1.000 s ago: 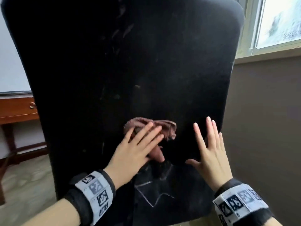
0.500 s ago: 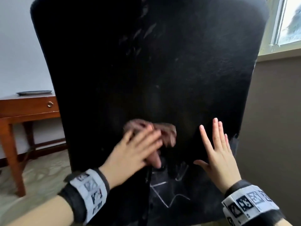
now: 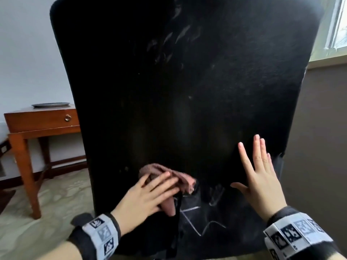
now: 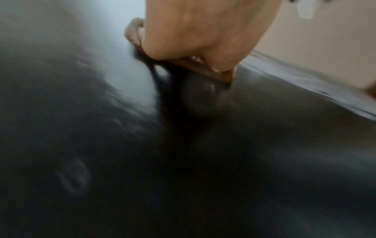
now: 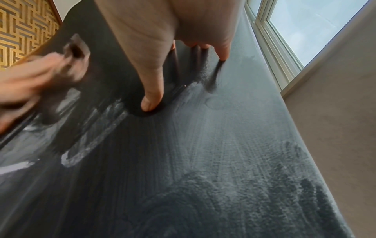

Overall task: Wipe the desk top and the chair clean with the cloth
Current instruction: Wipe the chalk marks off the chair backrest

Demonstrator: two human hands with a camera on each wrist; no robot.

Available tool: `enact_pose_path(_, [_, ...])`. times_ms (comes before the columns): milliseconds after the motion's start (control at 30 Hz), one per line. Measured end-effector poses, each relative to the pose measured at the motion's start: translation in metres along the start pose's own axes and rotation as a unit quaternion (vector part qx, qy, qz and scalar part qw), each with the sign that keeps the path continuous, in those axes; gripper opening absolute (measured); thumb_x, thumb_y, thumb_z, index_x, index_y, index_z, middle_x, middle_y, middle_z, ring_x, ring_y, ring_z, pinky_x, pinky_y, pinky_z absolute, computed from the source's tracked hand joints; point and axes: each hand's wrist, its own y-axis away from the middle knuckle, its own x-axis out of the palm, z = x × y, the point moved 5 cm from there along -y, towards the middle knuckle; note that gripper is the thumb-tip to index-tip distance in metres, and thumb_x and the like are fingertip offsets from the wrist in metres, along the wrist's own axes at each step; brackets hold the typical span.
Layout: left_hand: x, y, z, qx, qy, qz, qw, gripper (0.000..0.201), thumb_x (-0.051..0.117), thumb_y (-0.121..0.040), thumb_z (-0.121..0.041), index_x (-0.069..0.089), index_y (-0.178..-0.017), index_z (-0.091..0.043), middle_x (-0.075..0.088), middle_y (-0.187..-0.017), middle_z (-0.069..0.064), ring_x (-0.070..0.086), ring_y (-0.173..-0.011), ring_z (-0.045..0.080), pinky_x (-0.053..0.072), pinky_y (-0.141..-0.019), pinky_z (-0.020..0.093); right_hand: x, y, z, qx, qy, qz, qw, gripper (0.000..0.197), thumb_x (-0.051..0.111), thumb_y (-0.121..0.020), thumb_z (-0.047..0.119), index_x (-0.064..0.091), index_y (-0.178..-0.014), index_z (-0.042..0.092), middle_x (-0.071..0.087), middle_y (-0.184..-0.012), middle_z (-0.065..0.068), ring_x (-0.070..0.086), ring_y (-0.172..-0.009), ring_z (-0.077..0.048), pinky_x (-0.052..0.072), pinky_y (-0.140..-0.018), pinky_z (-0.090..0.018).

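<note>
The black chair back (image 3: 187, 91) fills the head view, dusty with pale smears low down. A crumpled brown cloth (image 3: 176, 175) lies against its lower middle. My left hand (image 3: 150, 192) presses the cloth flat onto the chair with straight fingers; the left wrist view shows the cloth (image 4: 134, 35) under the palm, blurred. My right hand (image 3: 261, 169) rests flat on the chair to the right of the cloth, fingers spread and straight, holding nothing. In the right wrist view its fingertips (image 5: 150, 103) touch the dusty chair surface (image 5: 223, 145), and the left hand (image 5: 26, 80) with the cloth (image 5: 71, 64) appears blurred at left.
A wooden desk (image 3: 43, 121) with a drawer stands at the left behind the chair, a grey plate (image 3: 49, 104) on its top. A window (image 3: 338, 25) is at the upper right above a grey wall. Pale carpet (image 3: 37, 231) covers the floor.
The view has swung so the chair sits further right and the desk shows more. My left hand with the cloth stays low on the chair back, rubbing; the right hand stays flat.
</note>
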Motion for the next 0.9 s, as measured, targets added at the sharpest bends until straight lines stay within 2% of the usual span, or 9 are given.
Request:
enact_pose_path(133, [-0.011,-0.009,0.018,0.051,-0.014,-0.048,0.997,0.123,0.073,-0.066,-0.056,-0.008,-0.151,-0.018,-0.014,-0.158,0.003,-0.012,-0.146,0.021,0.011,-0.11,0.043,0.001,-0.003,-0.002,0.001,0.004,0.006,1.0,0.126,0.091,-0.049,0.02,0.014,-0.148,0.015,-0.002,-0.155,-0.02,-0.002,-0.144,-0.034,0.023,-0.107,-0.053])
enact_pose_path(233, [-0.033,-0.039,0.051,-0.016,-0.037,-0.095,0.995,0.094,0.05,-0.083,-0.056,-0.005,-0.151,-0.022,-0.008,-0.159,0.002,-0.011,-0.146,0.021,0.002,-0.114,0.044,0.002,-0.002,-0.003,0.008,0.002,0.012,1.0,0.124,0.09,-0.051,0.018,0.013,-0.148,0.014,-0.003,-0.155,-0.021,-0.001,-0.143,-0.036,0.023,-0.108,-0.053])
enact_pose_path(333, [-0.029,-0.047,0.033,-0.073,0.001,-0.085,0.994,0.075,0.032,-0.088,-0.056,0.007,-0.15,-0.022,0.002,-0.158,0.005,-0.009,-0.146,0.026,0.005,-0.114,0.048,0.004,0.001,-0.004,0.003,-0.001,0.016,1.0,0.12,0.088,-0.055,0.018,0.013,-0.148,0.014,-0.002,-0.155,-0.021,0.001,-0.143,-0.037,0.027,-0.11,-0.055])
enact_pose_path(433, [0.006,-0.014,-0.048,0.076,0.026,-0.014,0.997,0.092,0.062,-0.077,-0.054,0.015,-0.149,-0.02,0.007,-0.158,0.003,-0.001,-0.145,0.023,0.017,-0.109,0.044,0.005,0.003,-0.007,0.0,-0.002,0.017,1.0,0.118,0.087,-0.057,0.019,0.012,-0.148,0.014,-0.003,-0.155,-0.019,0.001,-0.143,-0.036,0.029,-0.109,-0.055])
enact_pose_path(500, [0.023,0.011,-0.086,0.15,0.036,0.044,0.987,0.108,0.071,-0.075,-0.053,0.005,-0.152,-0.017,-0.002,-0.16,0.001,-0.004,-0.146,0.018,0.007,-0.114,0.04,0.005,0.004,-0.009,-0.004,0.0,0.022,1.0,0.118,0.088,-0.057,0.021,0.014,-0.148,0.013,-0.003,-0.155,-0.019,0.0,-0.144,-0.036,0.029,-0.109,-0.055])
enact_pose_path(567, [0.027,0.013,-0.089,0.175,0.05,0.042,0.982,0.111,0.071,-0.075,-0.053,0.0,-0.152,-0.017,-0.007,-0.16,-0.001,-0.002,-0.146,0.016,-0.002,-0.115,0.037,0.005,0.002,-0.011,-0.011,0.003,0.022,1.0,0.119,0.088,-0.055,0.022,0.015,-0.148,0.012,-0.002,-0.155,-0.02,0.001,-0.143,-0.036,0.027,-0.11,-0.053])
enact_pose_path(733, [-0.022,-0.045,-0.011,0.057,-0.006,-0.087,0.995,0.091,0.055,-0.081,-0.051,0.006,-0.151,-0.02,0.007,-0.158,-0.002,0.003,-0.144,0.018,0.001,-0.115,0.04,0.007,0.001,-0.011,-0.006,0.005,0.025,1.0,0.119,0.087,-0.056,0.023,0.013,-0.148,0.011,-0.001,-0.154,-0.022,0.001,-0.143,-0.038,0.026,-0.111,-0.054])
enact_pose_path(833, [-0.031,-0.065,-0.005,-0.001,0.014,-0.082,0.996,0.077,0.047,-0.087,-0.05,0.014,-0.15,-0.021,0.008,-0.158,0.001,0.002,-0.145,0.022,0.003,-0.114,0.045,0.008,0.001,-0.011,-0.01,0.012,0.025,1.0,0.118,0.086,-0.057,0.022,0.012,-0.148,0.011,-0.004,-0.154,-0.019,-0.001,-0.143,-0.036,0.025,-0.112,-0.048])
enact_pose_path(900, [-0.021,-0.06,-0.038,0.017,0.049,-0.047,0.998,0.077,0.051,-0.084,-0.047,0.019,-0.149,-0.02,0.011,-0.158,0.001,0.006,-0.145,0.025,0.01,-0.112,0.045,0.007,0.001,-0.012,-0.009,0.017,0.026,0.999,0.118,0.086,-0.058,0.023,0.012,-0.149,0.011,-0.004,-0.154,-0.017,-0.001,-0.143,-0.035,0.024,-0.109,-0.041])
